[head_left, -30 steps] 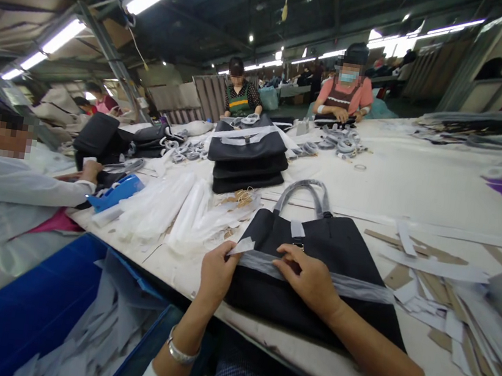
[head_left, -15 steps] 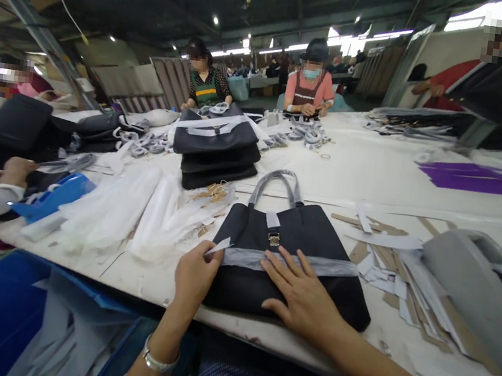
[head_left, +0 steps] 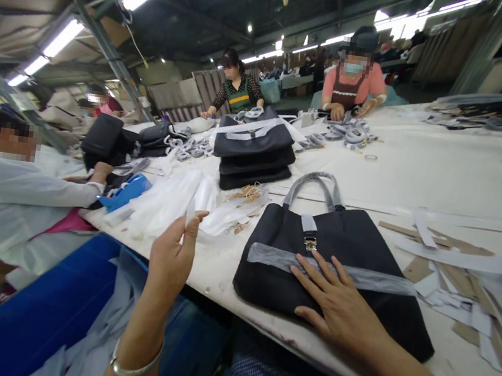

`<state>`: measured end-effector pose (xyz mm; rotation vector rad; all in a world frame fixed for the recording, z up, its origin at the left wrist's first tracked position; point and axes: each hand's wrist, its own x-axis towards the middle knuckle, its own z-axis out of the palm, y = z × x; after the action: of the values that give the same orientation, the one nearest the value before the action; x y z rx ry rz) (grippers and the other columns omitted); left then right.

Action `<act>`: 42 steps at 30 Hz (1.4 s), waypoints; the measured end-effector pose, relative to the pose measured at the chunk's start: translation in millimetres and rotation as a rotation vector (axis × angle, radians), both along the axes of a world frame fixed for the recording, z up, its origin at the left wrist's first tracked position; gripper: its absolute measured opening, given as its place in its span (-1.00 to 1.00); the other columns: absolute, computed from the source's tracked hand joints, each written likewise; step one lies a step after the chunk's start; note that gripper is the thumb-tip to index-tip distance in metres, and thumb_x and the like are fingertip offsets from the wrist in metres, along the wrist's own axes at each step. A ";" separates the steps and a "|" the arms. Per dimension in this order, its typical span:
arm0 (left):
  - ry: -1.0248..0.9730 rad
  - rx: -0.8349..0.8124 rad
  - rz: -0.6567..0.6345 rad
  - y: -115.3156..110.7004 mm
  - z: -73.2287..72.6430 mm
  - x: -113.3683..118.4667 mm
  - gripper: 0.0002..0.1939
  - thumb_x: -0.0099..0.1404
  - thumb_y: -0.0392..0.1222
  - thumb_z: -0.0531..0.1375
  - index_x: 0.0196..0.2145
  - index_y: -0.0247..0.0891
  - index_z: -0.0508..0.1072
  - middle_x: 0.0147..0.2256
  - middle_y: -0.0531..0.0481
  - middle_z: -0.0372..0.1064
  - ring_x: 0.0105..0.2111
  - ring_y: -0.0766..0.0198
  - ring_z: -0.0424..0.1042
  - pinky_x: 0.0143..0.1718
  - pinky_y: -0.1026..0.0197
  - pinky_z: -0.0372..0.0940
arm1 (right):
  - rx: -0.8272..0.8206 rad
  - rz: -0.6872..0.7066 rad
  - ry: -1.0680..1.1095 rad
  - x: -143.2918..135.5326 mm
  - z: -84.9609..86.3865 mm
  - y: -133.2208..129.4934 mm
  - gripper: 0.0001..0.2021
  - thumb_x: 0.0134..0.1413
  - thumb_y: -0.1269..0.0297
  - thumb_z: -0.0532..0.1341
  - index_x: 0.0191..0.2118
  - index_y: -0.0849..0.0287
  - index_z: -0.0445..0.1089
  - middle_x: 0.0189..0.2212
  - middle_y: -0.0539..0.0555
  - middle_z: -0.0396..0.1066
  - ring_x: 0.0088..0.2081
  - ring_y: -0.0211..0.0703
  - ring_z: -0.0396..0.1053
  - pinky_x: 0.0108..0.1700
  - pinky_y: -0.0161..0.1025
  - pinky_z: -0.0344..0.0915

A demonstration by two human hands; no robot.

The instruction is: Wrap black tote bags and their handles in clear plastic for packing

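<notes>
The black handbag (head_left: 275,287) lies on the bench (head_left: 385,187), near its front edge, with its grey-wrapped handles (head_left: 295,188) pointing away from the person. A gold-coloured clasp (head_left: 310,244) sits below a pale tab (head_left: 308,223), and a band of translucent film (head_left: 269,258) runs across the front. The right hand (head_left: 335,304) rests flat on the handbag, fingers spread apart, some of them over the film. The left hand (head_left: 172,258) is raised to the left of the handbag, apart from it, thumb and fingers together on what seems to be a thin pale strip (head_left: 190,212); a bangle (head_left: 122,372) circles that wrist.

Behind the handbag, to the left, stands a stack of black bags (head_left: 256,150), with brown tags (head_left: 248,194) in front of it. Clear plastic sleeves (head_left: 165,204) lie beyond the left hand, a blue object (head_left: 127,193) beside them. Paper and brown card scraps (head_left: 454,258) spread to the right of the handbag. Grey-wrapped coils (head_left: 353,133) lie farther back. Below the bench's left side, a blue container (head_left: 52,294) holds pale strips.

One person in white (head_left: 13,200) works at the left; across the bench are a person in a green apron (head_left: 239,97) and another in a brown apron (head_left: 349,90).
</notes>
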<state>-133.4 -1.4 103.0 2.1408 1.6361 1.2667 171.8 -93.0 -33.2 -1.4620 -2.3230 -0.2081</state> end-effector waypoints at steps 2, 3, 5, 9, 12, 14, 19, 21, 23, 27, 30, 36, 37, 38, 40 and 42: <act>0.143 0.117 0.117 -6.2 17.2 -9.2 -0.60 0.42 0.07 0.03 -0.03 -0.14 0.56 -0.05 -0.07 0.51 -0.02 0.08 0.47 0.02 0.12 0.29 | 0.020 0.004 -0.003 0.7 -2.1 1.2 -0.35 0.25 -0.13 0.08 0.36 0.01 0.08 0.35 0.10 0.05 0.35 0.26 -0.04 0.26 0.35 -0.03; 0.172 0.132 0.154 -7.4 22.7 -13.5 -0.60 0.40 0.08 0.06 -0.06 -0.14 0.58 -0.10 -0.07 0.54 -0.08 0.08 0.50 -0.03 0.13 0.32 | 0.029 0.003 -0.006 0.9 -2.9 1.7 -0.35 0.25 -0.14 0.08 0.36 0.01 0.08 0.35 0.10 0.06 0.35 0.27 -0.03 0.26 0.35 -0.02; 0.150 0.075 0.206 -6.0 27.5 -21.7 -0.60 0.35 0.11 0.12 -0.13 -0.17 0.62 -0.28 -0.06 0.58 -0.23 0.09 0.55 -0.15 0.15 0.37 | 0.048 0.003 -0.005 1.3 -4.4 2.6 -0.34 0.24 -0.15 0.08 0.36 0.00 0.08 0.34 0.10 0.08 0.34 0.28 -0.02 0.25 0.35 0.00; -0.154 -0.086 0.229 2.2 20.1 -31.2 -0.55 0.24 0.18 0.22 -0.24 -0.27 0.65 -0.50 -0.06 0.54 -0.39 0.11 0.56 -0.25 0.15 0.43 | 0.091 0.015 0.027 1.6 -9.4 4.4 -0.32 0.22 -0.16 0.10 0.37 -0.03 0.06 0.33 0.09 0.11 0.34 0.29 -0.01 0.24 0.34 0.03; -0.507 -0.184 0.070 2.5 10.6 -25.6 -0.48 0.19 0.22 0.25 -0.24 -0.35 0.62 -0.40 -0.11 0.57 -0.43 0.18 0.55 -0.28 0.15 0.49 | 0.109 0.023 0.052 2.7 -14.2 5.8 -0.32 0.20 -0.17 0.11 0.36 -0.04 0.09 0.32 0.10 0.12 0.33 0.31 0.02 0.22 0.37 0.04; -0.635 -0.227 -0.033 -1.2 5.8 -15.1 -0.47 0.17 0.22 0.27 -0.25 -0.38 0.62 -0.35 -0.13 0.58 -0.42 0.21 0.55 -0.29 0.18 0.50 | 0.102 0.025 0.072 3.7 -15.5 7.4 -0.34 0.19 -0.17 0.12 0.33 -0.02 0.14 0.31 0.11 0.14 0.32 0.32 0.04 0.22 0.39 0.04; -0.518 -0.285 -0.235 -13.5 0.9 24.7 -0.52 0.26 0.18 0.23 -0.27 -0.37 0.62 -0.38 -0.10 0.57 -0.43 0.24 0.52 -0.35 0.24 0.47 | 0.041 0.102 0.229 -0.9 -6.1 20.1 -0.58 0.32 0.05 0.09 0.17 0.09 0.39 0.20 0.15 0.33 0.24 0.15 0.23 0.25 0.26 0.13; -0.409 -0.305 -0.310 -15.7 1.5 41.6 -0.53 0.30 0.16 0.19 -0.26 -0.35 0.62 -0.39 -0.09 0.57 -0.44 0.23 0.53 -0.36 0.24 0.46 | 0.018 0.158 0.352 -6.9 1.0 28.8 -0.66 0.36 0.19 0.04 0.05 0.13 0.48 0.09 0.15 0.44 0.16 0.03 0.34 0.24 0.11 0.22; -0.313 -0.297 -0.358 -15.9 3.1 57.2 -0.54 0.33 0.15 0.16 -0.26 -0.33 0.62 -0.40 -0.09 0.57 -0.44 0.22 0.53 -0.36 0.24 0.44 | -0.026 0.194 0.477 -13.8 7.9 37.6 -0.68 0.37 0.23 0.03 -0.06 0.11 0.53 -0.02 0.13 0.52 0.07 -0.03 0.42 0.16 -0.01 0.33; -0.109 -0.244 -0.427 -15.4 7.3 84.7 -0.56 0.37 0.12 0.12 -0.31 -0.28 0.62 -0.49 -0.02 0.52 -0.53 0.27 0.47 -0.44 0.29 0.35 | -0.155 0.159 0.729 -24.0 17.8 51.1 -0.67 0.29 0.16 0.15 0.12 0.04 0.40 -0.02 0.10 0.51 -0.07 -0.07 0.50 0.07 -0.06 0.39; 0.117 -0.140 -0.496 -16.1 8.2 103.7 -0.59 0.42 0.04 0.08 -0.39 -0.23 0.59 -0.52 0.01 0.48 -0.51 0.30 0.44 -0.43 0.30 0.27 | -0.153 0.245 0.909 -26.2 22.5 57.8 -0.40 0.22 0.14 0.23 0.33 0.07 0.12 0.26 0.21 0.22 0.06 -0.05 0.43 0.19 0.00 0.28; 0.319 -0.068 -0.622 -12.0 -0.3 128.5 -0.69 0.43 -0.11 0.09 -0.34 -0.17 0.60 -0.41 0.01 0.53 -0.39 0.26 0.46 -0.32 0.28 0.25 | -0.198 0.374 1.071 -25.2 30.0 62.8 -0.75 0.15 0.08 0.29 -0.17 0.13 0.54 0.11 0.15 0.41 0.12 0.04 0.36 0.20 0.01 0.25; 0.309 -0.085 -0.627 -11.0 -2.6 129.9 -0.68 0.43 -0.11 0.09 -0.35 -0.18 0.60 -0.43 0.01 0.52 -0.41 0.26 0.46 -0.31 0.28 0.26 | -0.198 0.345 1.106 -25.5 30.8 62.6 -0.72 0.13 0.09 0.31 -0.11 0.13 0.52 0.10 0.15 0.41 0.11 0.04 0.37 0.19 0.00 0.25; 0.302 -0.100 -0.624 -10.2 -4.9 130.6 -0.67 0.43 -0.10 0.09 -0.36 -0.18 0.60 -0.45 0.01 0.52 -0.43 0.26 0.46 -0.31 0.28 0.28 | -0.191 0.318 1.130 -26.0 31.5 62.3 -0.65 0.11 0.09 0.32 -0.02 0.12 0.49 0.12 0.16 0.40 0.12 0.04 0.36 0.20 0.01 0.24; 0.302 -0.121 -0.616 -9.8 -8.8 131.3 -0.66 0.42 -0.08 0.09 -0.38 -0.19 0.60 -0.46 0.01 0.53 -0.44 0.25 0.47 -0.31 0.26 0.30 | -0.170 0.302 1.154 -27.2 32.2 61.7 -0.51 0.07 0.09 0.35 0.11 0.12 0.40 0.15 0.18 0.37 0.15 0.04 0.34 0.22 0.00 0.23; 0.303 -0.143 -0.629 -10.2 -11.2 131.0 -0.66 0.41 -0.08 0.10 -0.39 -0.19 0.60 -0.43 0.00 0.55 -0.41 0.23 0.49 -0.29 0.25 0.32 | -0.170 0.324 1.166 -28.3 31.4 61.6 -0.54 0.06 0.09 0.35 0.07 0.11 0.43 0.07 0.15 0.44 0.07 0.03 0.41 0.14 -0.04 0.31</act>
<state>-2.5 -11.6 91.8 2.5408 0.9475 0.6438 143.5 -31.4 -1.8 -0.8335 -1.5363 0.7473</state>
